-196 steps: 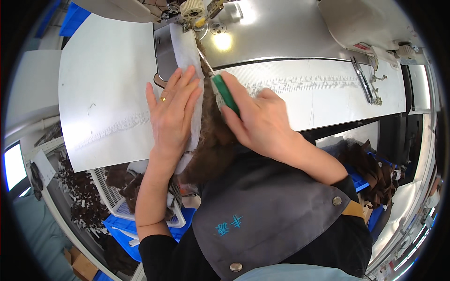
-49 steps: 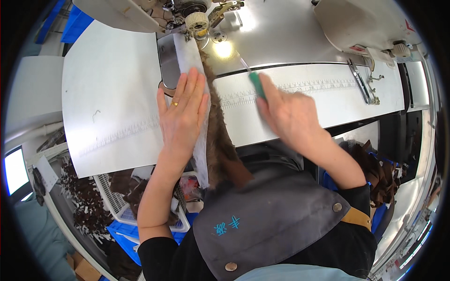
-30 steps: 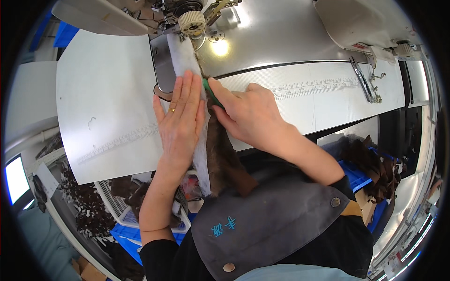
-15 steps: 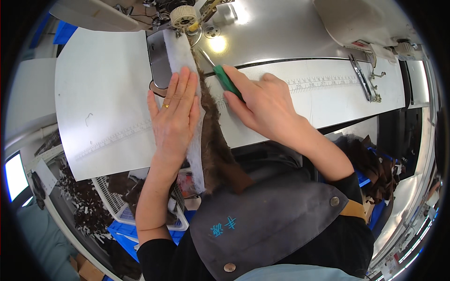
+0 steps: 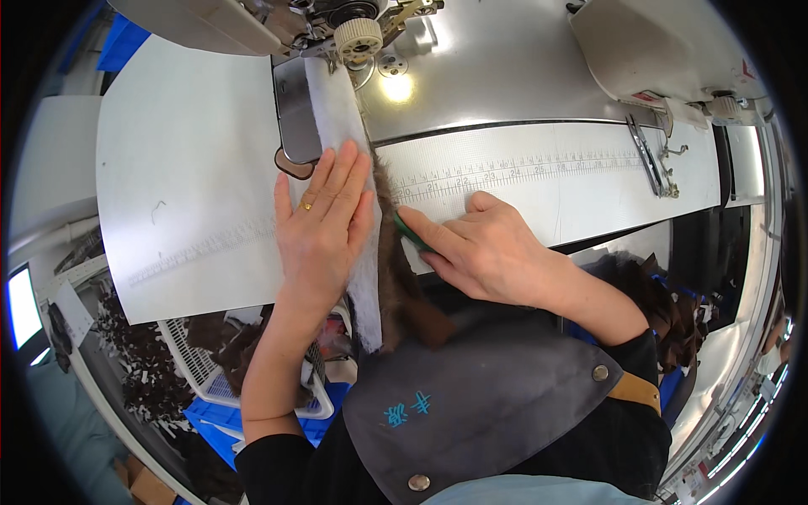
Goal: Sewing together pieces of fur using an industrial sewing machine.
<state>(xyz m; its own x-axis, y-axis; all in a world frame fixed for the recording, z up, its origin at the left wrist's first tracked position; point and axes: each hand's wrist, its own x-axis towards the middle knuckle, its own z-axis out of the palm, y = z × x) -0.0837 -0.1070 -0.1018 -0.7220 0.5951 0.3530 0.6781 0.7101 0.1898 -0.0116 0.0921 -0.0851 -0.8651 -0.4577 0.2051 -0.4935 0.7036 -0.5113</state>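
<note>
My left hand (image 5: pixel 324 223) lies flat with its fingers stretched out on a white fluffy strip (image 5: pixel 337 105). That strip runs from under the sewing machine head (image 5: pixel 358 38) toward my lap. Brown furry material (image 5: pixel 390 278) lies along the strip's right side and drapes over the table's near edge. My right hand (image 5: pixel 497 252) is closed around the green handle of an awl (image 5: pixel 410 232), right beside the brown fur's edge. The awl's metal shaft cannot be seen at this moment.
A white worktable (image 5: pixel 185 168) with a printed ruler scale surrounds the steel machine bed (image 5: pixel 505 59). Tweezers (image 5: pixel 645 156) lie at its right. Below left stands a white basket (image 5: pixel 181 358) with brown scraps; dark brown pieces (image 5: pixel 673 324) sit at lower right.
My right hand has drawn the awl back toward me, away from the needle area, and its shaft has gone out of sight. My left hand stays flat on the strip.
</note>
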